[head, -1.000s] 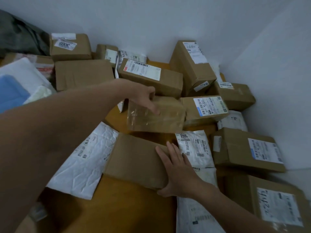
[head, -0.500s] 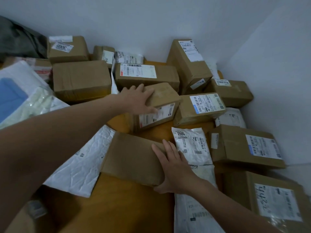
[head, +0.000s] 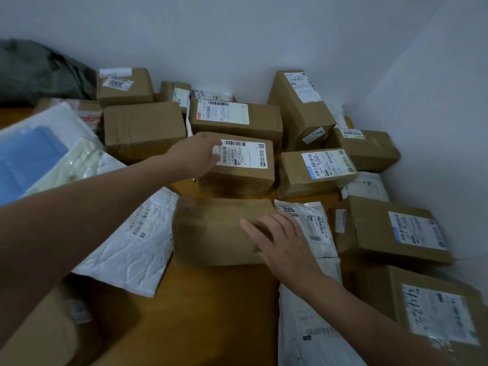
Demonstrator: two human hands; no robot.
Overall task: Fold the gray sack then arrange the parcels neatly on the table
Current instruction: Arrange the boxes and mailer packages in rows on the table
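The gray sack (head: 34, 72) lies bunched at the far left against the wall. Cardboard parcels and white mailers cover the orange table (head: 211, 313). My left hand (head: 196, 154) grips the left end of a small brown box (head: 237, 178) that lies label up in the middle. My right hand (head: 280, 241) rests flat, fingers spread, on the right part of a plain brown box (head: 211, 233), which is blurred. A white crinkled mailer (head: 132, 247) lies left of that box and a mailer marked 2005 (head: 311, 225) lies to its right.
Boxes line the back wall, among them a tall tilted box (head: 298, 107) and a long labelled box (head: 237, 117). More boxes (head: 390, 228) stand along the right wall. A blue and white bag (head: 31, 154) sits at left. Bare table shows near the front.
My left hand has turned the small box label up and set it down by the back row. My right hand has swung the plain box round so it lies squarer.
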